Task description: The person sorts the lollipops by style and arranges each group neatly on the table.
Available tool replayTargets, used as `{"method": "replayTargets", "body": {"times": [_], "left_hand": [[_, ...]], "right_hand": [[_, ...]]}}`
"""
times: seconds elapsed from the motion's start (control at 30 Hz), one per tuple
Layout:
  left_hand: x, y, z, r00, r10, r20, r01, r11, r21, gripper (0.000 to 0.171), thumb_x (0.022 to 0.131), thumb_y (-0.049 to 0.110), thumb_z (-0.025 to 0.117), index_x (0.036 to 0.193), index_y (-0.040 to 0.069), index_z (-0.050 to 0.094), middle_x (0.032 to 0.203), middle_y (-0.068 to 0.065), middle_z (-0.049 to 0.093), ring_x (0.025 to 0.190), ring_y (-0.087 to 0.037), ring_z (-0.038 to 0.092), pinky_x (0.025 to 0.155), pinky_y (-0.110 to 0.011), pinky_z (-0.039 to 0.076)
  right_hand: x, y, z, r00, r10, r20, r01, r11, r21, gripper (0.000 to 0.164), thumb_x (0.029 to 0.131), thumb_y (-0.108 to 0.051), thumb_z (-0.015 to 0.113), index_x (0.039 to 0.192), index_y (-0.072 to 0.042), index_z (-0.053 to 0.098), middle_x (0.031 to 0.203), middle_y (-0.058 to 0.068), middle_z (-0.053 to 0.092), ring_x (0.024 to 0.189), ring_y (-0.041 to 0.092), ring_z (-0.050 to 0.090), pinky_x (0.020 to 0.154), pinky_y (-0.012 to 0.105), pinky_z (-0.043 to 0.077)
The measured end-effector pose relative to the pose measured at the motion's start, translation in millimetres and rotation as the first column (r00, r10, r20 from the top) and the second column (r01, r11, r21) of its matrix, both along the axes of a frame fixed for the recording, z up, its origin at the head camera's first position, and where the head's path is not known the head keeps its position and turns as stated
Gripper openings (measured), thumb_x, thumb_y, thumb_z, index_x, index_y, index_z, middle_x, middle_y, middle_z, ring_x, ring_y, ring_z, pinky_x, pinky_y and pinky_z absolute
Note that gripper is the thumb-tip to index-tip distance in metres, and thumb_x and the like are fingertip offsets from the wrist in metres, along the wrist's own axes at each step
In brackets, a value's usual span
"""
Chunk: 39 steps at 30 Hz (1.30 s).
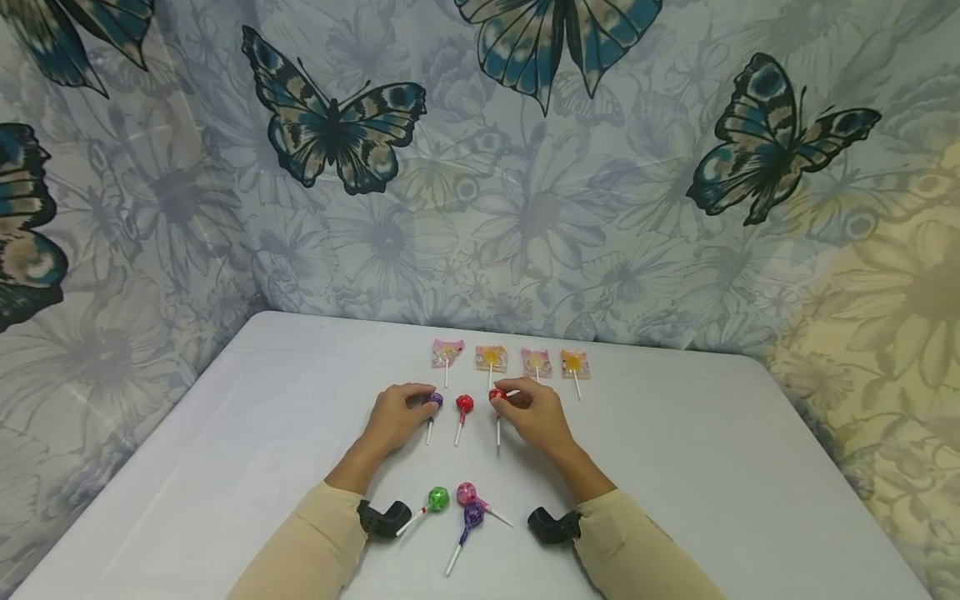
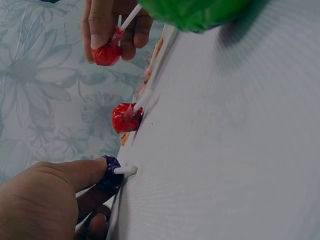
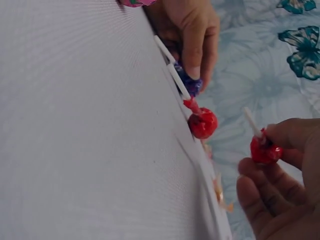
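Between the thumb and fingers of my left hand (image 1: 397, 417) is the head of a purple lollipop (image 2: 111, 172), its white stick pointing toward me. My right hand (image 1: 534, 414) pinches the head of a red lollipop (image 3: 265, 149) in the same way. A second red lollipop (image 1: 464, 405) lies between the two hands, touched by neither. Nearer me, between the forearms, lie a green lollipop (image 1: 438, 499), a pink lollipop (image 1: 466, 492) and another purple lollipop (image 1: 472, 513). The last two overlap.
Behind the hands, several flat lollipops in clear printed wrappers, such as the orange one (image 1: 575, 363), form a row near the far edge of the white table (image 1: 225, 467). A wall with butterfly prints (image 1: 525, 225) stands beyond. Each wrist carries a black camera (image 1: 553, 526).
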<state>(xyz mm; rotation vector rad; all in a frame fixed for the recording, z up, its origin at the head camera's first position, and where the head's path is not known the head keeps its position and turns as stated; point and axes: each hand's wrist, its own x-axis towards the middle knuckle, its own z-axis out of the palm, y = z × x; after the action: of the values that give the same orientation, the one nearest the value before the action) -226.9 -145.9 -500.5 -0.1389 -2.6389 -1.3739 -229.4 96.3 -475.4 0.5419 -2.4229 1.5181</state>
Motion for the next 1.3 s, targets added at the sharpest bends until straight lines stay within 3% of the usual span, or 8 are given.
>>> {"method": "replayTargets", "body": {"times": [0.37, 0.73, 1.3], "left_hand": [[0.1, 0.1, 0.7, 1.0, -0.003, -0.009, 0.003, 1.0, -0.008, 0.028, 0.086, 0.014, 0.074, 0.114, 0.009, 0.072, 0.118, -0.011, 0.065, 0.114, -0.031, 0.056, 0.095, -0.045, 0.045], [0.3, 0.9, 1.7, 1.0, -0.005, -0.001, 0.005, 1.0, 0.002, 0.028, 0.086, 0.014, 0.074, 0.114, 0.008, 0.072, 0.118, -0.011, 0.065, 0.115, -0.03, 0.056, 0.095, -0.045, 0.044], [0.8, 0.4, 1.3, 1.0, -0.013, -0.004, 0.013, 1.0, 0.006, 0.028, 0.086, 0.014, 0.074, 0.113, 0.008, 0.072, 0.118, -0.011, 0.065, 0.117, -0.031, 0.055, 0.097, -0.046, 0.043]], "right_hand": [[-3.2, 1.1, -13.0, 0.997, -0.042, 0.069, 0.034, 0.993, 0.117, 0.022, 0.083, -0.012, 0.076, 0.104, -0.005, 0.074, 0.087, 0.003, 0.071, 0.074, 0.015, 0.064, 0.063, 0.031, 0.053], [-4.3, 1.9, -16.9, 0.994, -0.089, 0.066, 0.074, 0.977, 0.202, 0.02, 0.084, -0.015, 0.077, 0.102, -0.008, 0.075, 0.078, -0.003, 0.066, 0.068, 0.012, 0.057, 0.059, 0.029, 0.047], [-5.2, 0.6, -18.8, 0.994, -0.092, 0.06, 0.076, 0.971, 0.226, 0.022, 0.083, -0.012, 0.077, 0.104, -0.008, 0.073, 0.081, -0.004, 0.064, 0.069, 0.012, 0.054, 0.061, 0.03, 0.047]]}}
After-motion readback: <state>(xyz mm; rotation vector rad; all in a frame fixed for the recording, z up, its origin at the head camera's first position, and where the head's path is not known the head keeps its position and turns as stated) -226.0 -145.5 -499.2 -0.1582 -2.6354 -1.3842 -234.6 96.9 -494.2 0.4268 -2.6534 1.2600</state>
